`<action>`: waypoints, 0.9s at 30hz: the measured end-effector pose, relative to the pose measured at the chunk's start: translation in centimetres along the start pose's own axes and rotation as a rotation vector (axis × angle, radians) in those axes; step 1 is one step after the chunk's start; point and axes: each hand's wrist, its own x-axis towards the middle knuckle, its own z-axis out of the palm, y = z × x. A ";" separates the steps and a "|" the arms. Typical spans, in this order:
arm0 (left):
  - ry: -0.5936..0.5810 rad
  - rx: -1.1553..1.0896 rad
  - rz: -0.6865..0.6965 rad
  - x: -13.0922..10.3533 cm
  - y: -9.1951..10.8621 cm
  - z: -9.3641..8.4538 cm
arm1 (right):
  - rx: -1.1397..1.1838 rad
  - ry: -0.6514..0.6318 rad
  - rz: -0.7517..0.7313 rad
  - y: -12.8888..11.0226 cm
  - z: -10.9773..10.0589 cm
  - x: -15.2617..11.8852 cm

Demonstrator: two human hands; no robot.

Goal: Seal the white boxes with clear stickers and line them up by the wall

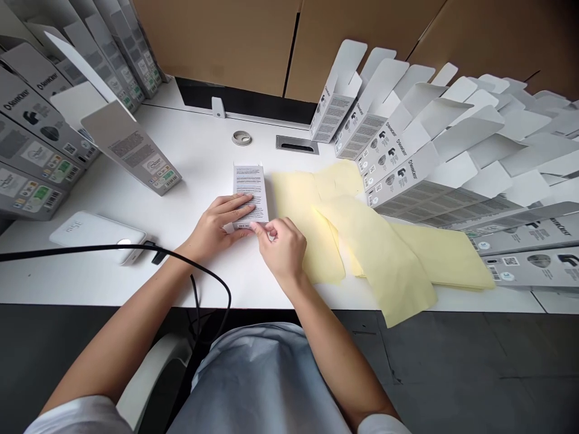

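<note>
A small grey-white printed box (250,181) lies on the white table in front of me. My left hand (219,223) rests on it from the left, fingers spread across its printed face and thumb at its near edge. At the box's near right corner, my right hand (283,244) is closed, with thumb and index finger pinched against the edge; what lies between the fingertips is too small to name. Sheets of yellow paper (307,235) lie just right of the box, and one folded sheet (389,259) hangs over the table's front edge.
Open-flapped boxes (402,163) crowd the right side; more boxes (36,138) stand at the left, with one open box (140,150) nearer. A white power bank (99,235) and black cable (212,271) lie left. Behind are a tape roll (241,138) and table slot (297,144).
</note>
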 end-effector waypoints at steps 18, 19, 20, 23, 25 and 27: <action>0.003 -0.031 -0.043 0.0 0.0 0.1 | 0.278 -0.387 -0.243 1.4 -1.8 4.7; 0.001 -0.026 -0.042 0.0 -0.1 0.1 | 0.322 -0.408 -0.227 1.6 -1.9 4.9; -0.002 -0.019 -0.042 0.0 -0.1 0.1 | 0.360 -0.422 -0.212 1.7 -2.0 4.9; 0.002 0.000 -0.044 -0.1 -0.1 0.1 | 0.399 -0.415 -0.197 1.9 -1.7 4.7; 0.007 0.000 -0.043 -0.1 -0.1 0.2 | 0.363 -0.363 -0.231 1.9 -1.3 4.3; 0.013 -0.001 -0.037 -0.1 -0.1 0.2 | 0.305 -0.289 -0.288 1.8 -0.7 4.0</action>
